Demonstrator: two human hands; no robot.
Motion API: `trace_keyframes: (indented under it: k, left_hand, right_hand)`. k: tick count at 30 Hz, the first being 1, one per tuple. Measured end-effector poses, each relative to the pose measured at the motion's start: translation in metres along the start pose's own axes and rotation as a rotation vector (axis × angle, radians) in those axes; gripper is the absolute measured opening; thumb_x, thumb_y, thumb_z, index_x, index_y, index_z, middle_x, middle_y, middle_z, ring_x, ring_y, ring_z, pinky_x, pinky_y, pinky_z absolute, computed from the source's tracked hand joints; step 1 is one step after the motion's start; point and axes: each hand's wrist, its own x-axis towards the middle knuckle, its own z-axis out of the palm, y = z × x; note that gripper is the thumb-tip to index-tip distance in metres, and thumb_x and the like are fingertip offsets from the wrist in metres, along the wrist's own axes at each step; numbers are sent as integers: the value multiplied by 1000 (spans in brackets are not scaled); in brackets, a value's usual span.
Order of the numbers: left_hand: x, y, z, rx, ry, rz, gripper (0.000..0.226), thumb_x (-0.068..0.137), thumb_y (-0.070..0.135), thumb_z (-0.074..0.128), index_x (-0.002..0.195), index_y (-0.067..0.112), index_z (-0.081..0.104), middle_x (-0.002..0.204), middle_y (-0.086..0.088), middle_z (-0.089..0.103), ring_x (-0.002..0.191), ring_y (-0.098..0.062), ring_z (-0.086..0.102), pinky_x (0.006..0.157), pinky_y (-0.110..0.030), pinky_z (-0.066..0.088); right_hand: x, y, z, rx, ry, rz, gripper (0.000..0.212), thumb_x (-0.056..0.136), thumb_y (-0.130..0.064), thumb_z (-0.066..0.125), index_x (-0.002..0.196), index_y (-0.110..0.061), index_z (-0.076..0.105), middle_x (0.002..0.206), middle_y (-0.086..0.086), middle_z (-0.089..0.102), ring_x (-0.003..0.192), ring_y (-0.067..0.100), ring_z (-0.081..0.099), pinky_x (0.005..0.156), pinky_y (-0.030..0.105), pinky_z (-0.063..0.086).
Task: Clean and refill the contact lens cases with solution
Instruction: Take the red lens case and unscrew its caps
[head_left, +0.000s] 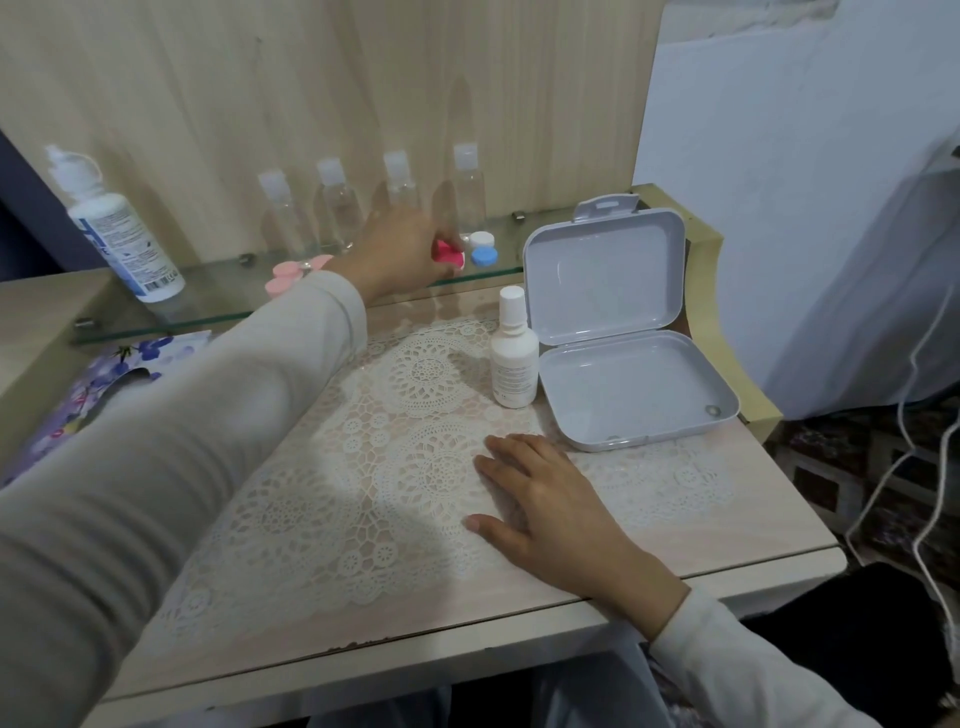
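Note:
My left hand (402, 249) reaches out to the glass shelf (218, 301) and its fingers hold a pink and white contact lens case (449, 254). Just right of it on the shelf lies a blue and white lens case (483, 249). A pale pink lens case (291, 275) lies on the shelf left of my wrist. A small white solution bottle (514, 353) stands capped on the lace mat (405, 467). My right hand (540, 499) rests flat on the mat, fingers spread, holding nothing.
A large white solution bottle (119, 228) stands at the shelf's left end. Several clear empty bottles (337, 202) line the wooden back panel. An open grey plastic box (623, 332) sits right of the small bottle. White cables (914, 467) hang beyond the table's right edge.

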Motion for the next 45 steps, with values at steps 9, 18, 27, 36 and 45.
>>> trace_keyframes:
  k: [9,18,27,36,45]
  left_hand:
    - [-10,5,-8,-74,114,19,28,83,25,65,110,15,65,98,-6,68,80,-12,48,78,-24,33]
    - [-123,24,-3,-176,61,76,32,79,33,69,106,18,67,91,-2,67,79,-13,50,71,-25,33]
    - [-205,29,45,-54,-211,-2,44,85,49,54,124,28,53,103,6,61,99,-13,48,84,-25,25]
    - [-207,7,52,-350,31,-25,38,88,-2,51,122,14,56,115,-1,58,103,-12,47,96,-19,33]
    - [-212,4,61,-374,-45,-3,32,85,16,63,117,14,61,103,-2,59,89,-8,46,81,-13,31]
  right_hand:
    - [0,-1,-3,6,-52,18,59,81,-56,45,114,-10,63,120,9,60,111,28,55,96,38,40]
    - [1,-3,-8,21,-95,36,65,81,-59,41,121,-12,59,130,7,54,121,25,47,100,31,29]
    - [2,-8,-12,32,-55,52,70,77,-63,39,122,-14,59,132,3,53,123,20,44,99,26,28]
    - [9,-18,-21,98,-37,110,53,78,-44,64,122,-15,59,131,0,54,121,17,48,99,27,35]
    - [25,-63,-1,187,8,170,30,78,-32,69,102,-14,67,94,1,55,86,18,52,75,29,43]
